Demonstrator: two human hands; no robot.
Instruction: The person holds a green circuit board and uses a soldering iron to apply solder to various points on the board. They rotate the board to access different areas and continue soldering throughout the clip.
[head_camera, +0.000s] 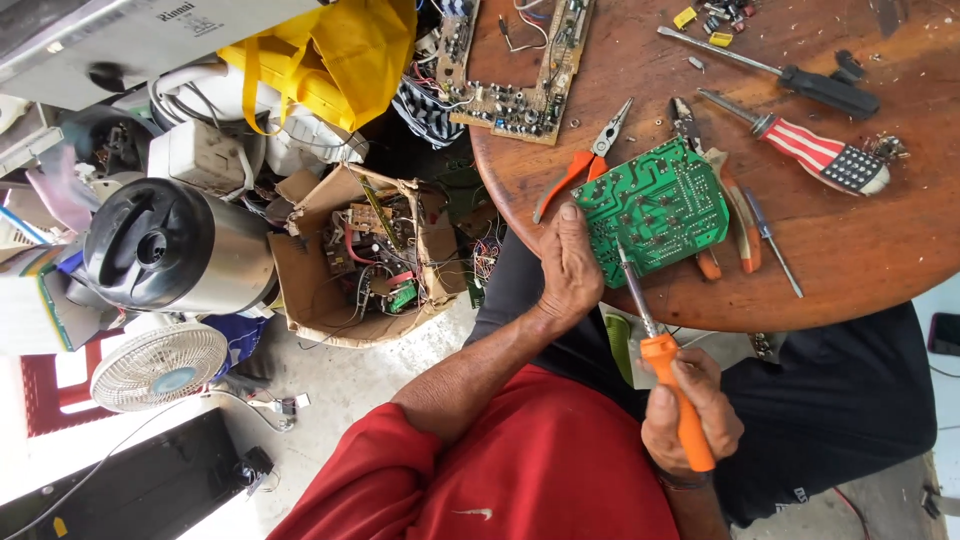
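Observation:
A green circuit board (655, 208) lies solder side up on a round wooden table (880, 250). My left hand (570, 265) grips the board's left edge, thumb on top. My right hand (690, 410) holds an orange-handled soldering iron (665, 375) whose metal tip touches the board's lower left part. Both hands are at the table's near edge.
On the table lie orange-handled pliers (585, 165), a striped-handled screwdriver (815, 150), a black-handled screwdriver (800, 80), a small screwdriver (770, 240) and a brown circuit board (520, 80). On the floor at left stand a cardboard box of parts (365, 260), a steel kettle (175, 245) and a small fan (160, 365).

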